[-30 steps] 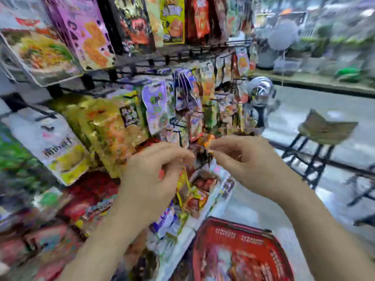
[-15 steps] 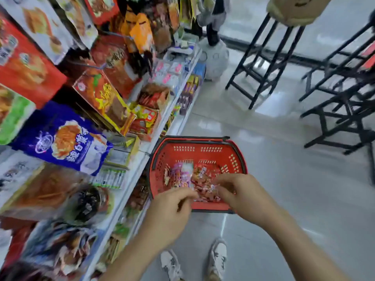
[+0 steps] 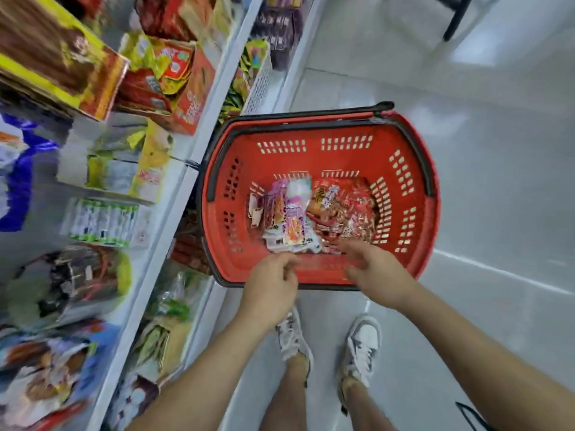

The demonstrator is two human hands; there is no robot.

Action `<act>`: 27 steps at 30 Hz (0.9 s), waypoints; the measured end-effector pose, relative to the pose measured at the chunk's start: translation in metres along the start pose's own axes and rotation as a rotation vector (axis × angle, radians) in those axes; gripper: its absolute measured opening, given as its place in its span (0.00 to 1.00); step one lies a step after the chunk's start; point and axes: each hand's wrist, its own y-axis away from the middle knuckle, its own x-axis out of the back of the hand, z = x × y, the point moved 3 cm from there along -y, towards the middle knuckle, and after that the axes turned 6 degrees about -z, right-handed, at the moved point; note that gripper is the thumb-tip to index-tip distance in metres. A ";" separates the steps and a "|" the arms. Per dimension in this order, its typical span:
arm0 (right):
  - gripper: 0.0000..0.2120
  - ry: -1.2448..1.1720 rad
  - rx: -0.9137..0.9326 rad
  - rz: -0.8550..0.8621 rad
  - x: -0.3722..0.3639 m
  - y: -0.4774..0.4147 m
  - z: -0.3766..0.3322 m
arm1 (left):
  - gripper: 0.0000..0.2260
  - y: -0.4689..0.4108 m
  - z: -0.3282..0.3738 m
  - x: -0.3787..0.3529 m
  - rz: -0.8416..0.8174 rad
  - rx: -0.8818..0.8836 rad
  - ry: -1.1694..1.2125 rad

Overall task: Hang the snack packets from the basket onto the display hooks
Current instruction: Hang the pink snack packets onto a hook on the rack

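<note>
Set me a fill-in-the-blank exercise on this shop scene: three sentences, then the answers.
The red plastic basket stands on the pale tiled ____. Its folded-down handles are ____ in colour. Inside it, seen from the person's side, the pink-and-purple snack packets lie to the ____ of the red snack packets.
Missing words: floor; black; left.
</note>
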 end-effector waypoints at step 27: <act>0.27 -0.718 -0.312 -0.061 -0.131 -0.337 0.065 | 0.36 -0.324 -0.164 -0.095 -0.202 0.297 -0.490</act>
